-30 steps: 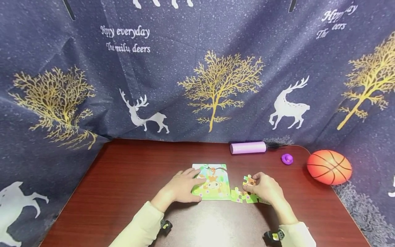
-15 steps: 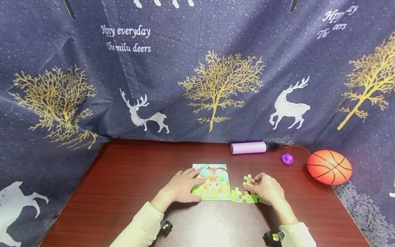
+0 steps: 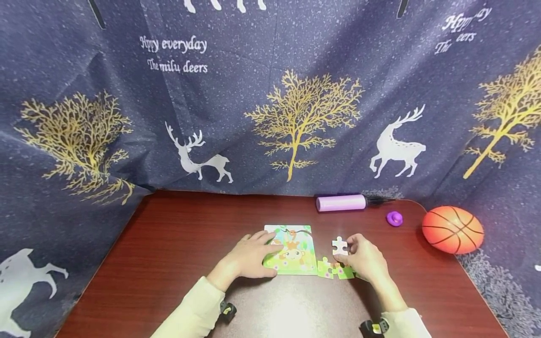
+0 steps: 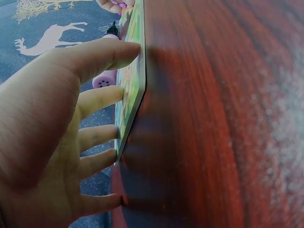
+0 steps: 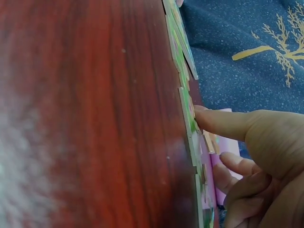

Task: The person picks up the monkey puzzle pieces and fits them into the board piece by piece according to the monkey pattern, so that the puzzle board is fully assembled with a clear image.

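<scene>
With fingers spread, the left hand (image 3: 250,256) rests on the left side of the picture board (image 3: 293,265), a flat square with a cartoon animal. In the left wrist view the thumb and fingers of that hand (image 4: 61,114) touch the board's edge and face. Right of the board, the right hand (image 3: 367,260) pinches a puzzle piece (image 3: 339,246) whose visible face looks white. Loose green pieces (image 3: 325,268) lie below it, partly under that hand. From the right wrist, the hand (image 5: 266,152) has its thumb beside the row of pieces (image 5: 189,126), other fingers bent.
A lilac pump (image 3: 340,203) lies at the table's back edge, with a small purple hat-shaped object (image 3: 394,218) to its right. An orange basketball-patterned ball (image 3: 452,230) sits at the right edge. Behind the brown table (image 3: 181,230) hangs a dark blue printed cloth (image 3: 236,117).
The piece at the right hand's fingertips showed a coloured picture before and now shows a white face, slightly farther back. The left hand stays on the board.
</scene>
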{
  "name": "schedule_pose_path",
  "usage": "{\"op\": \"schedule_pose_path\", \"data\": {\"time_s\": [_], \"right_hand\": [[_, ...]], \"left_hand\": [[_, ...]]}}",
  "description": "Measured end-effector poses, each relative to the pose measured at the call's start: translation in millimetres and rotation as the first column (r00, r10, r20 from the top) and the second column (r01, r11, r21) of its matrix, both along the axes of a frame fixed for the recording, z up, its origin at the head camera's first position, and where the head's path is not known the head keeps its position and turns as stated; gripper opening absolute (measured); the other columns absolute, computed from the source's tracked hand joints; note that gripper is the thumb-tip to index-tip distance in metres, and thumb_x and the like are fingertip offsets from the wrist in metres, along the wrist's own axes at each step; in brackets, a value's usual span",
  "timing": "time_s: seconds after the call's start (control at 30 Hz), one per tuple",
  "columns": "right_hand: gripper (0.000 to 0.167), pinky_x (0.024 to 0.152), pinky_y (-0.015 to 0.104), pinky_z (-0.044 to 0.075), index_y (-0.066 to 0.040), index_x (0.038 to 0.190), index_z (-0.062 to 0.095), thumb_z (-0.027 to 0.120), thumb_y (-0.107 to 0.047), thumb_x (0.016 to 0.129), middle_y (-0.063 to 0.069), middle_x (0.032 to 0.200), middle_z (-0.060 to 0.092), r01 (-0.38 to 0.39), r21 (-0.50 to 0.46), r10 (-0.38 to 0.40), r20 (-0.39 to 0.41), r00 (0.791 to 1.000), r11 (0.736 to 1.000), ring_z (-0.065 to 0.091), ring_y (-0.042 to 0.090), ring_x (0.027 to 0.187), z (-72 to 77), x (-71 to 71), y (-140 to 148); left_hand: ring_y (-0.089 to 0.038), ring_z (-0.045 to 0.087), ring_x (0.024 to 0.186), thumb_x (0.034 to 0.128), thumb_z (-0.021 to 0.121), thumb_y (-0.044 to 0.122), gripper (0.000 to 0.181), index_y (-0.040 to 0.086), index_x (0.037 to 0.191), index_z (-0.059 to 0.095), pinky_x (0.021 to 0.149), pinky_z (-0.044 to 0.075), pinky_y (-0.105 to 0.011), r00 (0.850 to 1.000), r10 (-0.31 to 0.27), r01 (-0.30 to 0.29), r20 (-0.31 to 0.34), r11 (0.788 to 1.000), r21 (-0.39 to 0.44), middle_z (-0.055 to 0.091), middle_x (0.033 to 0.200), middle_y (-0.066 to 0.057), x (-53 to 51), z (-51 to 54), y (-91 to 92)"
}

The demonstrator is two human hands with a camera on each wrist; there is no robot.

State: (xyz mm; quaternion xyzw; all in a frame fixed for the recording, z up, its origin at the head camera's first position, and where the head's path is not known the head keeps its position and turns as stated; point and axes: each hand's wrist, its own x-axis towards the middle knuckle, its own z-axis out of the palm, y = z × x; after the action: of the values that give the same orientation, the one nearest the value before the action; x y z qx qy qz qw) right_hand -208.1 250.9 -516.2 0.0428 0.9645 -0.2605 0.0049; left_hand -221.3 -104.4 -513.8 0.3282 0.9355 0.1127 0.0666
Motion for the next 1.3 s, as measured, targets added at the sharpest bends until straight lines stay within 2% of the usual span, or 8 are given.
{"op": "schedule_pose_path", "data": {"time_s": [0.23,0.53,0.77,1.0,1.3], "right_hand": [[0.046,0.063,0.038,0.045,-0.017,0.109,0.062,0.089,-0.041,0.08,-0.008,0.089,0.068,-0.008,-0.039,0.006,-0.048,0.999,0.999,0.062,0.017,0.078,-2.1,-0.3,0.5],[0.036,0.065,0.037,0.046,-0.017,0.11,0.061,0.084,-0.034,0.088,-0.014,0.082,0.072,-0.074,-0.063,0.07,-0.057,0.996,0.995,0.064,0.012,0.075,1.2,-0.7,2.7],[0.028,0.067,0.038,0.045,-0.017,0.112,0.064,0.081,-0.027,0.091,-0.012,0.083,0.072,-0.11,-0.076,0.103,-0.094,0.99,0.991,0.062,0.013,0.072,-1.0,-0.7,5.4],[0.03,0.072,0.043,0.051,-0.013,0.119,0.072,0.078,-0.029,0.094,-0.006,0.091,0.077,-0.111,-0.069,0.102,-0.125,0.987,0.991,0.072,0.022,0.089,-0.9,0.9,5.6],[0.018,0.073,0.038,0.05,-0.013,0.114,0.074,0.074,-0.02,0.097,-0.002,0.089,0.076,-0.122,-0.176,0.099,-0.136,0.986,0.977,0.069,0.014,0.077,0.7,-2.3,2.8]], "left_hand": [[-0.032,0.034,0.15,0.0869,0.069,0.058,0.07,0.031,0.151,0.057,0.114,0.033,-0.061,1.0,0.001,-0.001,-0.011,1.0,-0.005,0.04,0.163,-0.006,-0.2,-1.7,0.2],[-0.031,0.033,0.151,0.0871,0.069,0.058,0.07,0.031,0.151,0.057,0.114,0.033,-0.062,1.0,-0.002,0.002,0.001,1.0,0.002,0.039,0.163,-0.006,0.9,-0.6,-0.8],[-0.032,0.03,0.152,0.0823,0.074,0.059,0.078,0.03,0.152,0.056,0.115,0.029,-0.066,1.0,-0.003,0.003,0.017,1.0,0.009,0.036,0.165,-0.006,1.4,-0.8,-1.5],[-0.031,0.03,0.152,0.0818,0.075,0.06,0.078,0.032,0.152,0.056,0.115,0.028,-0.066,1.0,0.004,-0.004,0.022,1.0,-0.004,0.036,0.166,-0.005,1.0,-1.1,-1.5],[-0.031,0.03,0.152,0.0818,0.077,0.06,0.078,0.031,0.151,0.057,0.115,0.028,-0.067,1.0,0.003,-0.003,0.022,1.0,0.003,0.036,0.165,-0.005,0.7,-1.3,-1.8]]}}
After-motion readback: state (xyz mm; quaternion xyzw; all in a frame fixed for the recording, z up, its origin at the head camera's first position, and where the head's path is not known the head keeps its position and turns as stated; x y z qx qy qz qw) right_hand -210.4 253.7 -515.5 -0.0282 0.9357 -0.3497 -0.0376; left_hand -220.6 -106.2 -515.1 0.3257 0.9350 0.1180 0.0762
